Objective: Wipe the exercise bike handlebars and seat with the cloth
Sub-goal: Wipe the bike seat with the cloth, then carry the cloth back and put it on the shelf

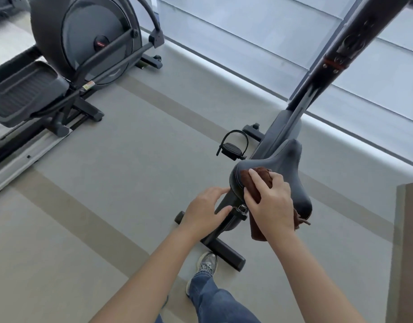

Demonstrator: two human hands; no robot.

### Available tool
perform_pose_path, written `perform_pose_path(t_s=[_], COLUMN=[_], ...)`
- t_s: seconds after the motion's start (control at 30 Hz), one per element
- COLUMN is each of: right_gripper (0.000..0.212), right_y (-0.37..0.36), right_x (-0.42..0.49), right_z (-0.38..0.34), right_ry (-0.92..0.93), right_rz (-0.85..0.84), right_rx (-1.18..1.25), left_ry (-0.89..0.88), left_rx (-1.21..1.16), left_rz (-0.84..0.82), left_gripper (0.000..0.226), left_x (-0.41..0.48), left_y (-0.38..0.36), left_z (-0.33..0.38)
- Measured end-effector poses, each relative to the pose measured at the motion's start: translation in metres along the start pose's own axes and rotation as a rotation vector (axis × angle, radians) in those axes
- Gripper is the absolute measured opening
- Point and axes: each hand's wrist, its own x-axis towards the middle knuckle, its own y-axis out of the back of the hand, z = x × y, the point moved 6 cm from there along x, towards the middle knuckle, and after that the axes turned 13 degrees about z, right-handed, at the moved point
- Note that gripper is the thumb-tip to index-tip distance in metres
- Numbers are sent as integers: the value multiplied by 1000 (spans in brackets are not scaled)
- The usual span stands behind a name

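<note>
The right hand lies flat on the brown cloth, fingers extended, and presses it onto the rear left part of the black seat of the exercise bike, with the cloth's loose end hanging below the wrist. The left hand is relaxed with fingers straight and holds nothing; its fingertips are at the seat's rear edge, though contact cannot be confirmed. A second exercise machine stands well apart at upper left on the grey floor.
</note>
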Motion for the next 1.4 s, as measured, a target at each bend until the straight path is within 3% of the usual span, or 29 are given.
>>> perform_pose_path(t_s=[0.3,0.47,0.93,1.17,1.4], right_gripper=[41,39,38,37,37], right_y=[-30,-51,-77,-60,-57], right_x=[-17,-36,-189,-313,-408], right_z=[-118,-221,-567,-698,-814], right_ry=[125,273,857,1191,1414], right_rz=[-104,-208,-446,-588,-691], right_rx=[203,326,584,732,840], left_ry=[-11,99,563,858,1166], left_rx=[310,426,711,832,918], left_rz=[271,386,879,1117,1306], left_gripper=[33,45,52,41,42], left_x=[-49,-94,-330,-472,-581], left_y=[110,192,432,495,547], left_z=[-53,-90,-204,-235,-266])
